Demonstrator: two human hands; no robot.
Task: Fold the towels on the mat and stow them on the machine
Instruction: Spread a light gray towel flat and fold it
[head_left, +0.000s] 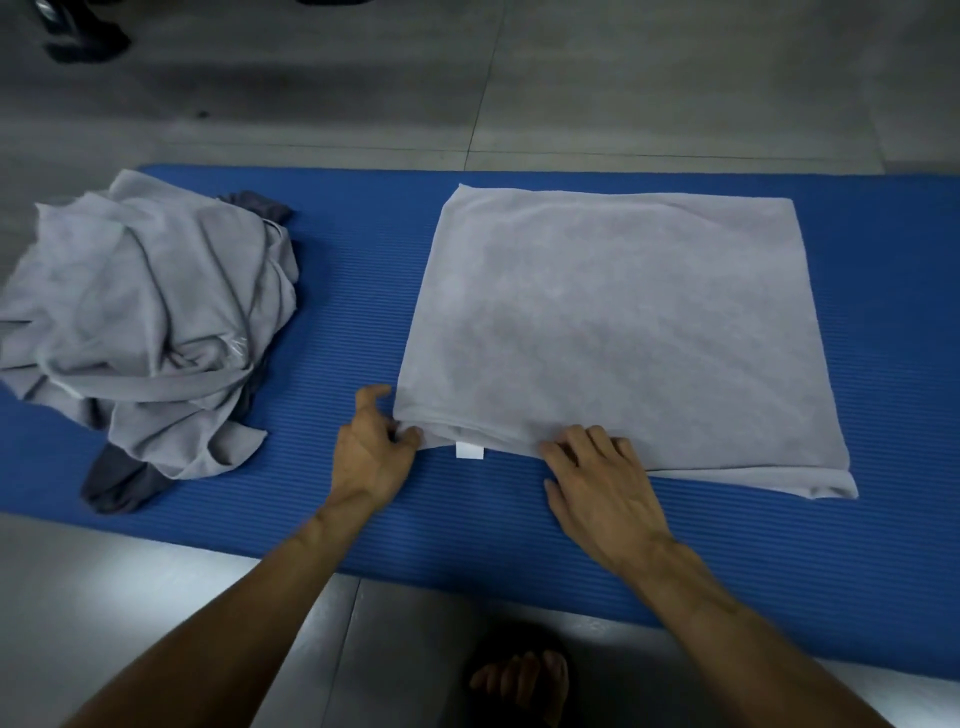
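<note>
Standing nearest is 1 bare foot (524, 680) on the floor (130, 587). Past it, on the mat (353, 322), the left hand (371, 452) pinches the towel (613, 332) at its near left corner, beside a white tag (469, 450); the right hand (602, 483) presses the near hem with relaxed fingers. The towel lies folded flat. Farther left sits a crumpled pile (145, 332) of towels.
</note>
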